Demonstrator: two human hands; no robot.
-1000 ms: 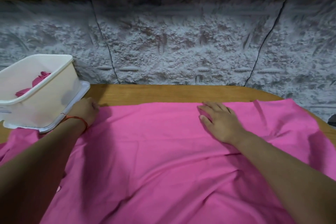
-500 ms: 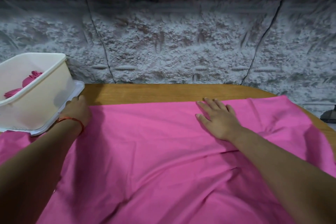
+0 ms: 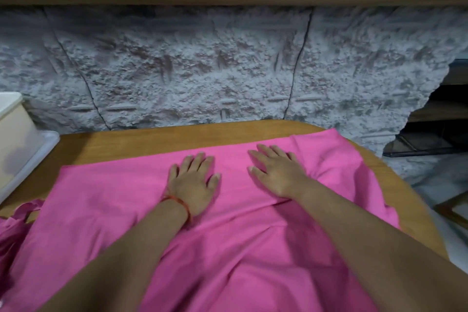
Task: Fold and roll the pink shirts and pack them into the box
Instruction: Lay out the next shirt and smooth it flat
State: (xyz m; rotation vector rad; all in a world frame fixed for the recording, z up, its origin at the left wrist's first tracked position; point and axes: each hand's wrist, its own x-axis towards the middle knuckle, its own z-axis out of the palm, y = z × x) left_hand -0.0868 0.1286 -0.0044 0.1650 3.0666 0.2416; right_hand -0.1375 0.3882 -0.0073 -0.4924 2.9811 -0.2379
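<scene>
A wooden counter (image 3: 126, 142) carries a pink shirt (image 3: 114, 197) spread flat across most of it, and a white box (image 3: 15, 139) stands at its far left edge, well apart from both hands. The left hand (image 3: 193, 180) and right hand (image 3: 276, 172) lie side by side, palms down with fingers straight, on the shirt near its far edge. A red thread (image 3: 182, 204) circles the left wrist.

The shirt (image 3: 228, 223) lies spread on the table (image 3: 131, 142). Both hands rest flat on it near its far edge, left hand (image 3: 193, 181) beside right hand (image 3: 274, 172). The box (image 3: 15, 142) stands at the table's left end, the wall (image 3: 202, 71) behind.
</scene>
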